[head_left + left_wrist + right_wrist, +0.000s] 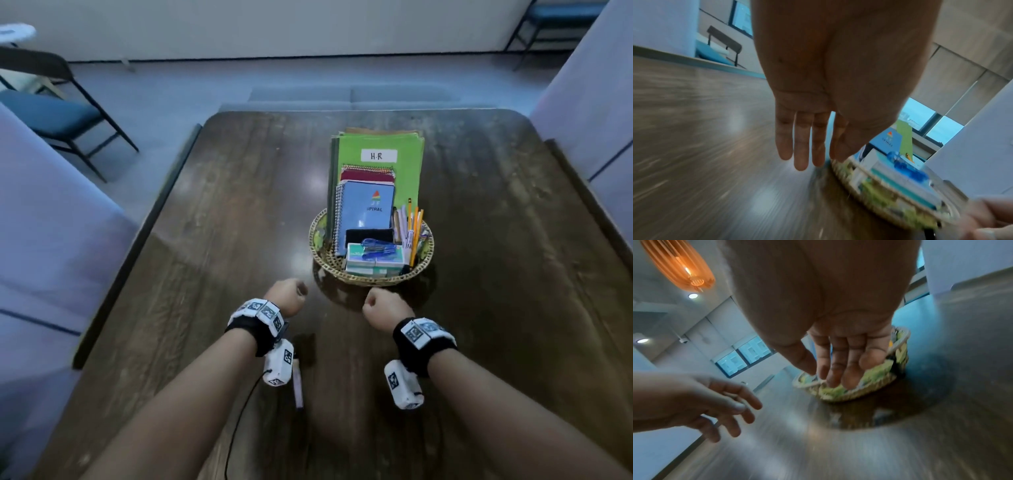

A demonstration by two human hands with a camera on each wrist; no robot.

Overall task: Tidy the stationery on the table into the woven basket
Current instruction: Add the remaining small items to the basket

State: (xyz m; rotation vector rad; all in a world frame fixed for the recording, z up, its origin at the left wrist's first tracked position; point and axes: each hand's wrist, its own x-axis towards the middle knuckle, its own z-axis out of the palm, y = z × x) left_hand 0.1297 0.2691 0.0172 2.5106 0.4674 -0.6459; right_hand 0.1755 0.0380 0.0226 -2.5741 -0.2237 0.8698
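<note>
Both hands, left (287,297) and right (386,306), are hovering just short of the basket (371,278), fingers (801,144) hanging straight, holding nothing; pen (298,385) lying on the desk (205,260).

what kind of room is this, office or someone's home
Probably an office lounge or meeting area, not a home. A green folder labelled "H.R" stands in the woven basket, a dark wooden table sits between upholstered sofas, and a folding chair stands behind.

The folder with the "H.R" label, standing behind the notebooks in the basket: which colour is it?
Green; the folder shows best in the head view.
</note>
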